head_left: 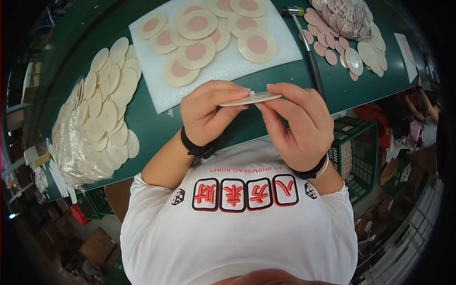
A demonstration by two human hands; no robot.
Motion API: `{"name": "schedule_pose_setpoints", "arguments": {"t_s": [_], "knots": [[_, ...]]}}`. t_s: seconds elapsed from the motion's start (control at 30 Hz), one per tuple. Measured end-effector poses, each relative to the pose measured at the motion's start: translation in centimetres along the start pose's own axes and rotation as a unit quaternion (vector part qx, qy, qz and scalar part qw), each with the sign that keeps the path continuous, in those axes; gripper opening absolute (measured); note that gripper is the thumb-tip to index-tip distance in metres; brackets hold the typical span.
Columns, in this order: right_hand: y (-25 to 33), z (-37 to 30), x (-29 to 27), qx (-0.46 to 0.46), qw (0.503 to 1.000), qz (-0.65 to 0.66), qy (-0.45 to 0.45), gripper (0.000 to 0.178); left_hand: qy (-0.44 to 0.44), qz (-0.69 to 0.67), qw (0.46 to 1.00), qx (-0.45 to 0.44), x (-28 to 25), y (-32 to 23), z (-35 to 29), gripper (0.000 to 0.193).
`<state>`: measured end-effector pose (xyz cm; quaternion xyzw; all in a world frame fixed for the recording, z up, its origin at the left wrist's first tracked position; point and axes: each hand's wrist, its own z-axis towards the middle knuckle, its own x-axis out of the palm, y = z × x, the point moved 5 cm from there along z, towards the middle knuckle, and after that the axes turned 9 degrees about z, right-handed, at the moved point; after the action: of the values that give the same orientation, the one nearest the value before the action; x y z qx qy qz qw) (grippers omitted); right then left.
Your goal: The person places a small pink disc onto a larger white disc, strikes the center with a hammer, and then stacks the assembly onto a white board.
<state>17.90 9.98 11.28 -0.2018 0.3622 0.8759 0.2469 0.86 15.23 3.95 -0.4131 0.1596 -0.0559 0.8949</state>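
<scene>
Our L hand & R hand are each pinching opp. edges of a cream disc, seen almost edge-on over the green bench, near side of the white foam pad w/ pink-centred discs, hammer to the right.

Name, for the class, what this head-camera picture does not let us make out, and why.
In the head view:
- The faces of the held cream disc: seen nearly edge-on, partly covered by the left hand and right hand.
- The white foam sheet's far end: cut off by the upper edge.
- Lowest discs in the left pile: covered by others.
</scene>
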Motion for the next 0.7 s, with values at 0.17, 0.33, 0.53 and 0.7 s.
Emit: {"name": "schedule_pose_setpoints", "arguments": {"t_s": [0.17, 0.33, 0.53, 0.7], "knots": [[-0.18, -0.24, 0.04, -0.004, 1.000, 0.001, -0.009, 0.026, 0.002, -0.001, 1.000, -0.007, -0.03, 0.16, -0.30, 0.030], [0.01, -0.12, -0.17, 0.003, 1.000, 0.003, 0.007, 0.025, 0.004, 0.005, 1.000, 0.008, 0.07, -0.13, -0.05, 0.029], [-0.28, -0.43, -0.44, -0.013, 1.000, 0.018, 0.015, 0.030, 0.005, -0.011, 1.000, -0.001, 0.21, -0.11, -0.18, 0.029], [-0.77, -0.59, -0.33, 0.010, 0.997, 0.078, -0.008, 0.041, 0.016, -0.025, 0.999, -0.011, 0.20, -0.09, -0.15, 0.029]]}}
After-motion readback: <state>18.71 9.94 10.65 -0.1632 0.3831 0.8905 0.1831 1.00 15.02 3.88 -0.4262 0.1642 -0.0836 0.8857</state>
